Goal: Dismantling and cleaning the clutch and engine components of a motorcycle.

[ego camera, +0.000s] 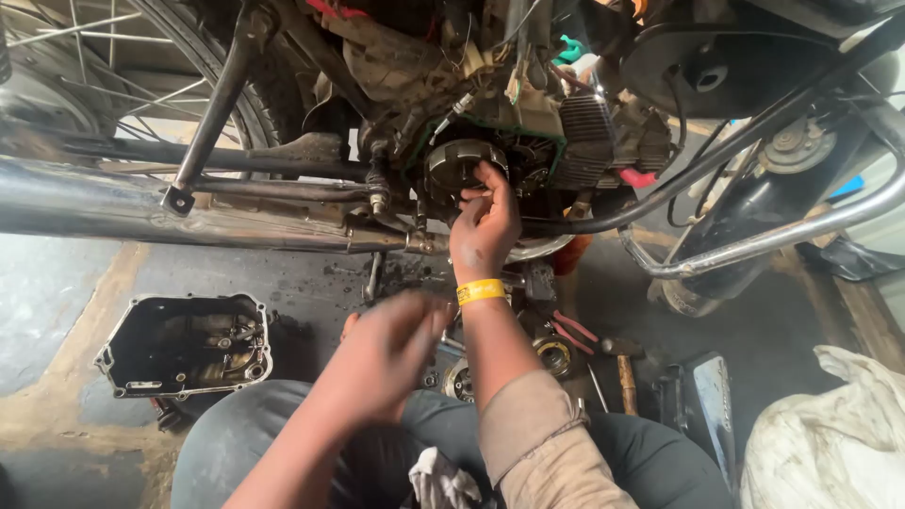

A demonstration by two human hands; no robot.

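My right hand [485,224], with a yellow wristband [480,291], reaches up to a round metal rotor [451,166] on the motorcycle's open engine [556,132]; its fingers rest on the rotor's right edge. My left hand [382,356] hovers lower, above my knees, blurred, fingers loosely curled; nothing shows in it. A white rag [441,481] lies on my lap.
A removed engine cover [184,344] lies on the oily floor at left. A chrome exhaust pipe [141,212] runs across the left. A hammer [625,368], red-handled pliers [570,330] and round metal parts [551,353] lie below the engine. A white sack [830,443] sits at right.
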